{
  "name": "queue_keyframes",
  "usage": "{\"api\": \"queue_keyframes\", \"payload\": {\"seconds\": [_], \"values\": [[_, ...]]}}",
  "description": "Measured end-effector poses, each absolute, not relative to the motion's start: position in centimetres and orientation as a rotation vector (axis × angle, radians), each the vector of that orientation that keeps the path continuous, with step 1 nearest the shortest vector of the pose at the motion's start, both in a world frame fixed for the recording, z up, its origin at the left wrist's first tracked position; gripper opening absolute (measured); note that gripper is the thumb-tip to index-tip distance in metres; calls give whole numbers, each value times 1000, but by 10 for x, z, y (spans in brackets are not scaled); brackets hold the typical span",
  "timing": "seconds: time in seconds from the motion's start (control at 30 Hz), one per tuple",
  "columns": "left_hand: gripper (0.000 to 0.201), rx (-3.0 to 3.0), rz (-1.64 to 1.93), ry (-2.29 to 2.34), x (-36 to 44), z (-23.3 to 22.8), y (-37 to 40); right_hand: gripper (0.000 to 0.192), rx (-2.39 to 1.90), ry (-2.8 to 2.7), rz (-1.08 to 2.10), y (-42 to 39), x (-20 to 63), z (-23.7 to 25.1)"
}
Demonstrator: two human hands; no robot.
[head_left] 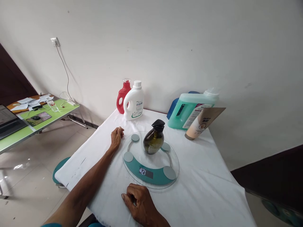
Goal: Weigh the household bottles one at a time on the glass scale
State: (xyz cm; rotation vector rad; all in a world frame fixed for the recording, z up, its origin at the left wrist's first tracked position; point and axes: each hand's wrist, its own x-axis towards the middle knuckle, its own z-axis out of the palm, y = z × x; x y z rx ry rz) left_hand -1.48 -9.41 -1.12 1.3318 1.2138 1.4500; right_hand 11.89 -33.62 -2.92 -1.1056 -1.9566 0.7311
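Observation:
A dark olive bottle (154,139) with a black pump cap stands on a round glass scale (151,175) with teal trim and a lit display. My left hand (116,137) rests on the white cloth just left of the scale, fingers curled, holding nothing. My right hand (139,203) lies curled on the cloth at the near edge, just in front of the scale, also with nothing in it. Neither hand touches the bottle.
At the back of the white-covered table (208,189) stand a red jug (122,96), a white detergent bottle (134,101), a teal jug (191,108) lying tilted and a beige tube (204,122). A green table (28,123) with a laptop and papers is at the left.

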Motion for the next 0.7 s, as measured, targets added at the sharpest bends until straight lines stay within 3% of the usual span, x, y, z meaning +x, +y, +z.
{"api": "queue_keyframes", "payload": {"seconds": [0.7], "values": [[26,1359,1395,1263,-17,-18,-88,34,-1083,-1965,700,-336,119,-25]]}}
